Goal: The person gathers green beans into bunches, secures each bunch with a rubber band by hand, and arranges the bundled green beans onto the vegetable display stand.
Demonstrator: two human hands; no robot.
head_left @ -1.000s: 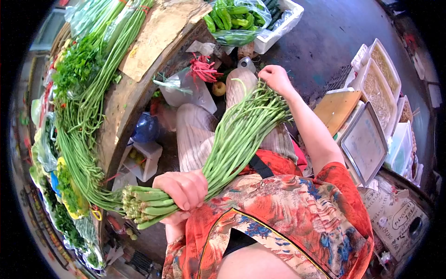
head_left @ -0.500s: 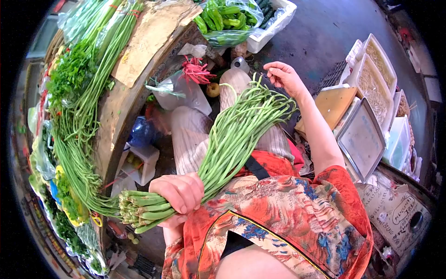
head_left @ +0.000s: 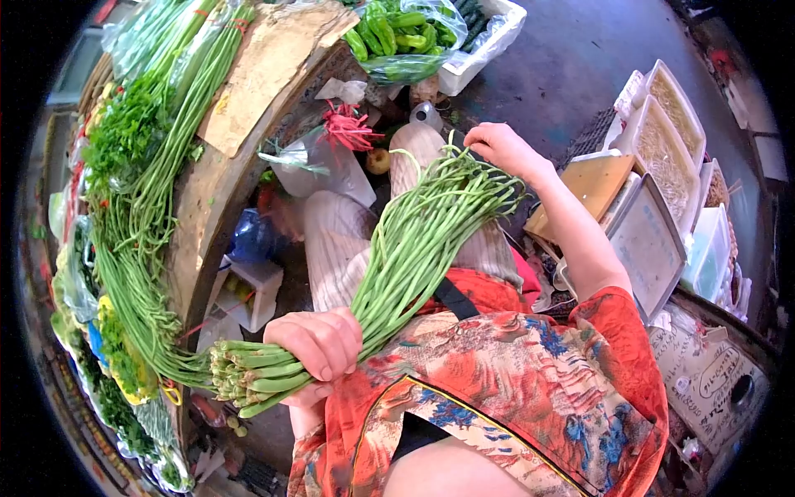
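Observation:
A thick bunch of green long beans [head_left: 422,240] lies slantwise across the lap. My left hand [head_left: 319,344] is wrapped round the bunch near its even stem ends, which stick out to the left of the fist. Beyond the far end, my right hand [head_left: 503,151] is held with bent fingers pressed together, close beside the loose bean tips. Whether a tip is between those fingers is hidden from view.
More long beans [head_left: 137,290] and leafy greens [head_left: 124,132] cover the curved wooden table [head_left: 203,215] at left. Red ties [head_left: 349,126] lie on a plastic bag. Green peppers [head_left: 402,33] are at the top; white trays [head_left: 662,157] stand at right.
My right hand has turned, its fingers now bending down toward the bean tips. The bean tips have shifted slightly; my left hand keeps its grip almost in place.

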